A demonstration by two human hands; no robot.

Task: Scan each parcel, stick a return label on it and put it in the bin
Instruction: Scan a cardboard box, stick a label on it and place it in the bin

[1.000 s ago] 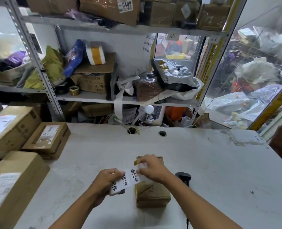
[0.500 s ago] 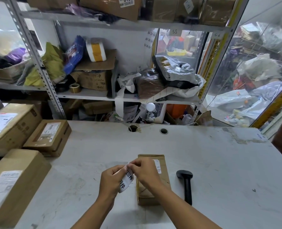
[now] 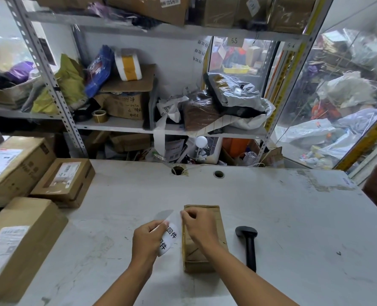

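Change since half a second ago: the hands have drawn slightly apart, and a translucent flap now stands up from the top of the label strip where before the two hands met over it. Reads as the backing being peeled away; judgement only.

Left to right. Three cardboard boxes (image 3: 17, 244) sit stacked at the left edge of the table (image 3: 293, 217), untouched. Left hand (image 3: 149, 239): fingers curled, thumb and forefinger pinched on the label strip (image 3: 168, 236), which bears black printed characters and hangs between the hands, clear of the table surface. Right hand (image 3: 201, 226): fingertips (image 3: 186, 216) pinched closed at the strip's upper edge; whether they hold a freed label or only the liner I cannot tell. This hand hovers over the small parcel (image 3: 205, 250), a brown box lying flat on the table just right of the strip, partly hidden by the wrist. Scanner (image 3: 249, 246) lies on the table just right of the parcel, not held.

Meaning for the task: scanner set down suggests scanning of this parcel is done; the labelling step is in hand. Label not yet on the parcel. Bin not in view.
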